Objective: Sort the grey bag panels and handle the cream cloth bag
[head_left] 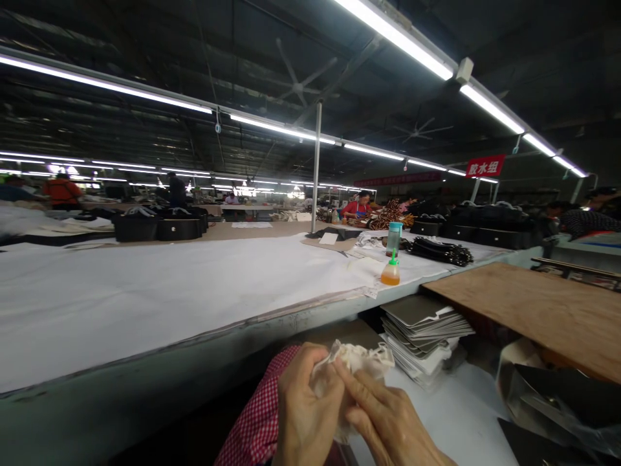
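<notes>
Low in the head view, both hands are together on a crumpled, whitish, see-through plastic bag (371, 359). My left hand (308, 404) is closed on the bag's left side, thumb towards its middle. My right hand (388, 411) pinches the bag from the right, with its index finger pressed to the bunched top. What lies inside the bag is hard to make out. A red-and-white checked cloth (262, 408) shows just left of the hands.
A long table (145, 285) with a white cover stretches ahead. On it stand a small bottle (391, 273) of orange liquid and a blue-lidded bottle (394, 239). Stacked grey-and-white panels (422, 336) lie right of the hands, near a wooden board (533, 310). Other people work farther back.
</notes>
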`<state>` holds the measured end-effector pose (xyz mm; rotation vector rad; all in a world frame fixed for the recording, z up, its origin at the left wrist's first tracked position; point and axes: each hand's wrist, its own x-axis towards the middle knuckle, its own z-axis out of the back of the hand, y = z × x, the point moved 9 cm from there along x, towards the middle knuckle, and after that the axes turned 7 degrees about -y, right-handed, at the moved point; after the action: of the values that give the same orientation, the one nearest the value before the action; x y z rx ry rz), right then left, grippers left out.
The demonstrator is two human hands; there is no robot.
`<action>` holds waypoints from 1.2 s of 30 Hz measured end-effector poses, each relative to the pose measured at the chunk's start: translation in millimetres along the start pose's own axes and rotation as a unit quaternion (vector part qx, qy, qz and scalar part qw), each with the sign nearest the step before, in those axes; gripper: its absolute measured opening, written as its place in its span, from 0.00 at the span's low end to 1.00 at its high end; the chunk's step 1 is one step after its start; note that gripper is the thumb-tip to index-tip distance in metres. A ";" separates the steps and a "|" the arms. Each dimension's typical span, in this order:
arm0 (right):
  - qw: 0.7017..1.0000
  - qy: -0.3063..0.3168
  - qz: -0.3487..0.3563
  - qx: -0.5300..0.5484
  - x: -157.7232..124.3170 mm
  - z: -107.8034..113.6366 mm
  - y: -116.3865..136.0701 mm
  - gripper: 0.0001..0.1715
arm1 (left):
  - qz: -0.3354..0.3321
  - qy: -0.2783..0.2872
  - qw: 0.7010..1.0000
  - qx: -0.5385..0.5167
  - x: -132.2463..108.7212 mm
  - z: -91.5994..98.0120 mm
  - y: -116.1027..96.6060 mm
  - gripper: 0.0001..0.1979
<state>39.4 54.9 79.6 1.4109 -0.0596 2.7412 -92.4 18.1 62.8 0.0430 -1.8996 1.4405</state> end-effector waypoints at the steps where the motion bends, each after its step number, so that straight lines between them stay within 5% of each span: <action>1: 1.000 0.004 -0.019 0.017 -1.6 0.4 -3.5 0.32 | 0.006 0.001 1.000 -0.003 0.6 -0.2 2.5 0.04; 4: 0.983 0.031 -0.119 0.136 -5.7 -1.0 -18.9 0.29 | 0.042 0.022 0.999 -0.023 2.3 -2.6 8.5 0.04; 8: 0.901 0.101 -0.251 0.339 -10.3 -16.8 -29.6 0.29 | 0.077 0.075 0.991 -0.077 3.0 -6.8 1.4 0.09; 10: 0.887 0.109 -0.274 0.357 -14.0 -20.6 -32.8 0.30 | 0.084 0.101 0.986 -0.106 2.3 -8.9 -4.4 0.11; 15: 0.927 0.117 -0.288 0.210 -36.3 -27.4 -48.3 0.30 | 0.028 0.090 0.994 -0.054 3.1 -6.8 -7.1 0.08; 20: 0.970 0.099 -0.172 0.144 -27.5 -20.7 -34.4 0.31 | -0.063 0.062 0.996 0.024 3.6 -5.8 -5.0 0.06; 28: 0.980 0.072 -0.126 0.137 -2.5 -4.0 -16.8 0.30 | -0.092 0.049 0.992 0.068 2.6 -3.9 -4.3 0.06; 31: 0.940 0.093 -0.215 0.246 -7.0 -14.7 -29.1 0.30 | -0.062 0.049 0.995 0.055 2.9 -2.8 0.2 0.05; 36: 0.798 0.135 -0.309 0.500 -15.1 -36.9 -31.0 0.39 | 0.015 0.092 0.996 -0.006 3.9 -5.0 5.6 0.07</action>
<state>20.3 87.5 46.1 0.7985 1.7244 2.3175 -95.0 25.9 60.9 -0.1215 -1.7645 1.4031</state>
